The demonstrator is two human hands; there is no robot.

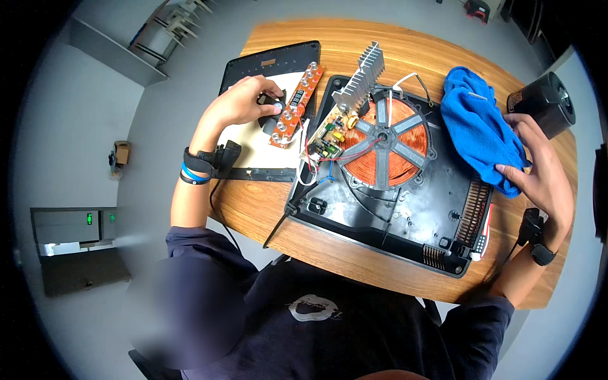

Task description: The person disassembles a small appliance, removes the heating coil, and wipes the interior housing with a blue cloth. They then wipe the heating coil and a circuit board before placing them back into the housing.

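An opened induction cooker base [430, 215] lies on the table, its copper coil [383, 144] exposed. On the left is its cover panel [272, 161], pale underside up. Over that panel, my left hand [244, 102] pinches a dark round part [271, 120] that looks like a small cooling fan; the fingers partly hide it. Close to those fingertips, an orange-brown display board [294, 109] stands tilted, wired to the circuit board [329, 136] with a finned heat sink [362, 76]. My right hand [538, 161] grips a crumpled blue cloth [478, 126] at the base's right edge.
A black cylindrical container [543, 104] stands at the table's right edge, behind my right hand. A black power cord [275, 231] hangs over the front-left edge. Loose wires [415, 82] rise behind the coil. The wooden table [278, 35] has rounded corners.
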